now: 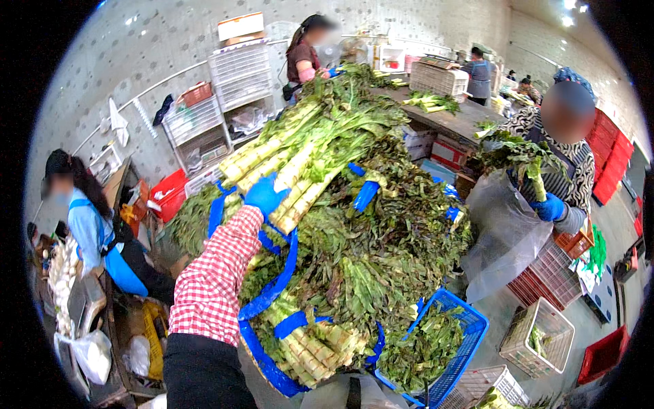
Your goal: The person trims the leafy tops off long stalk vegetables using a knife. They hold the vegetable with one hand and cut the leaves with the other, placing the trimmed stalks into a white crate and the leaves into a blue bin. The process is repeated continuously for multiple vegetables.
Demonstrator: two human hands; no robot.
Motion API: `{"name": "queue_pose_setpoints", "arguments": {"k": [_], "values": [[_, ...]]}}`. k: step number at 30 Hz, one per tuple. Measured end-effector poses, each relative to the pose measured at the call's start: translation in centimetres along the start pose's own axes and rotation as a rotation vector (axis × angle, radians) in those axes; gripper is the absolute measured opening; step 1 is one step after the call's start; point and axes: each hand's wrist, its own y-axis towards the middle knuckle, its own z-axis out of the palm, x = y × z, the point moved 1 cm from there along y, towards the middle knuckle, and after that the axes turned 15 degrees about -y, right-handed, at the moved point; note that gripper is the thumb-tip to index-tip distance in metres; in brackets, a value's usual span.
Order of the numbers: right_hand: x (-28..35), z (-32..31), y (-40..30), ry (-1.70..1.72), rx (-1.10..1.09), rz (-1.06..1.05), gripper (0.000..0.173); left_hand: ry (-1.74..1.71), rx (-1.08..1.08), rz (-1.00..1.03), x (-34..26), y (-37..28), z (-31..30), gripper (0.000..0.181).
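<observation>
My left hand (266,195), in a blue glove below a red-and-white checked sleeve, rests on the cut ends of long celtuce stalks (294,171); whether its fingers grip one is hard to tell. Those stalks lie in a leafy heap (337,245) of darker celtuce. Blue straps (286,276) run loosely around part of the heap. Nearer to me, a bundle of celtuce stalks (309,353) is bound with a blue band (291,324). Another blue band (366,196) wraps stalks at the heap's middle. My right hand is out of view.
A blue crate (472,327) with leaves stands at the heap's lower right. Across from it, a co-worker (572,138) holds a celtuce stalk beside a clear plastic sheet (500,230). Another co-worker (306,56) stands behind the heap, one more (94,220) at left. White crates (539,337) sit at right.
</observation>
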Motion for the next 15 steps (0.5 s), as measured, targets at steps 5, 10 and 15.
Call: {"name": "queue_pose_setpoints", "arguments": {"k": [5,10,15], "values": [[3.9,-4.5,-1.9,-0.039,-0.024,0.089,0.017,0.236,-0.298,0.016,3.5,1.0,-3.7,0.049],[7.8,-5.7,-2.4,-0.050,-0.023,0.123,0.019,0.358,-0.308,-0.185,7.5,3.8,-5.8,0.056],[8.8,-5.2,-3.6,-0.094,-0.019,0.172,0.020,0.424,-0.193,-0.490,5.6,6.1,-4.1,0.045]]}}
